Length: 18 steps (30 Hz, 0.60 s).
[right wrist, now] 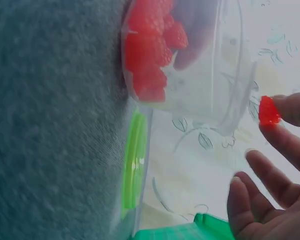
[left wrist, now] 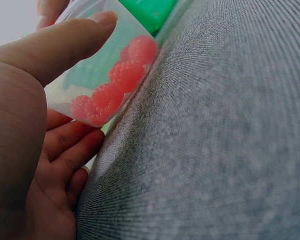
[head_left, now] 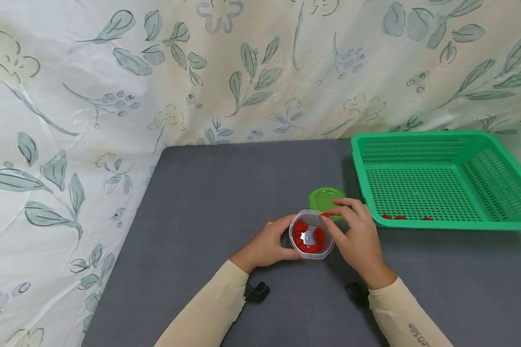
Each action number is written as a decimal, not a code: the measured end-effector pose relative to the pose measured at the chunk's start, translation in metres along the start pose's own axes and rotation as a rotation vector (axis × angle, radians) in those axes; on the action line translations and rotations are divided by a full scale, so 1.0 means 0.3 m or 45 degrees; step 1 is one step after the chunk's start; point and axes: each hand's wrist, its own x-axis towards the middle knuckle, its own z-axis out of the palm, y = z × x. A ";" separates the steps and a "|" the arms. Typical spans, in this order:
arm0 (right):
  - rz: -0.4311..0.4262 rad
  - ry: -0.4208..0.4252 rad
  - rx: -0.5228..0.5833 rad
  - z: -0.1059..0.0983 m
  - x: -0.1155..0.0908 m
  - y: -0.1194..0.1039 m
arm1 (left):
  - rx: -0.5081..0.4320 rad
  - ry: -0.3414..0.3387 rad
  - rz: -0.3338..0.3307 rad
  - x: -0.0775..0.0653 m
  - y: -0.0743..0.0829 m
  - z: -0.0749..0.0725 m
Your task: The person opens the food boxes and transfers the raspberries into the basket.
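Observation:
A clear plastic container (head_left: 309, 215) stands on the grey table, with several red raspberries (left wrist: 107, 100) lying round its bottom. My left hand (head_left: 267, 245) grips it from the left side, thumb at the near wall and fingers at the far wall. Between thumb and forefinger, my right hand (head_left: 358, 241) pinches one raspberry (right wrist: 269, 111) by the container's right rim; its other fingers are spread apart from the container in the right wrist view. Behind the container, a green lid (head_left: 323, 197) lies flat, partly hidden by the right hand's fingers.
At the right back stands a green mesh basket (head_left: 417, 188). A few red raspberries (head_left: 401, 217) show along its near wall, which partly hides them. A floral-patterned cloth (head_left: 260, 72) hangs behind the table (head_left: 208, 202) and along its left side.

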 end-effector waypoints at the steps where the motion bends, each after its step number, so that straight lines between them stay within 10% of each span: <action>1: -0.007 0.023 0.007 -0.005 0.002 0.000 | -0.002 0.001 0.000 0.000 0.000 0.000; 18: -0.131 0.282 0.134 -0.060 0.028 0.018 | 0.043 -0.007 -0.033 -0.001 0.004 -0.006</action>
